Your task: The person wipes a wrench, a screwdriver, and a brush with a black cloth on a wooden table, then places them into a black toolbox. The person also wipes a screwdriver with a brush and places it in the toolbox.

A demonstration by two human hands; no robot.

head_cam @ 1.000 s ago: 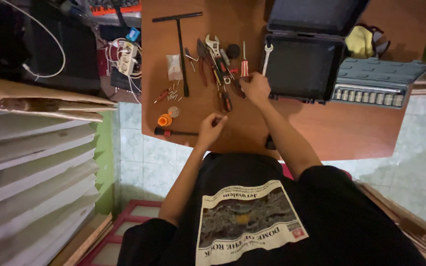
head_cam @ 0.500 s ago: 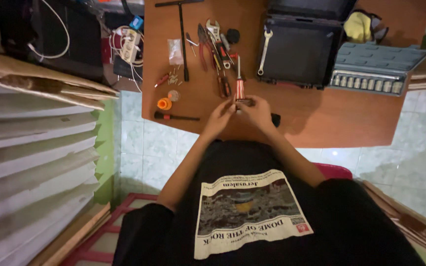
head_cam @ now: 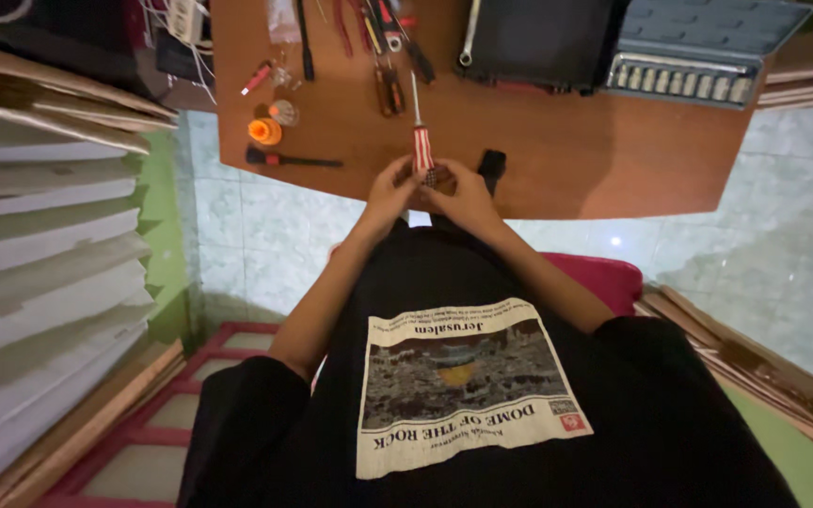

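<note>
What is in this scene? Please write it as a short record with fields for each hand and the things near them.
left hand: at the base of the screwdriver handle, touching it
right hand: also at the handle base, fingers curled around it
screwdriver: red and white striped handle, metal shaft pointing away from the person
table: brown wood, the hands at its near edge
left of the hands: orange round thing, dark long tool
far edge: open socket set, black case
</note>
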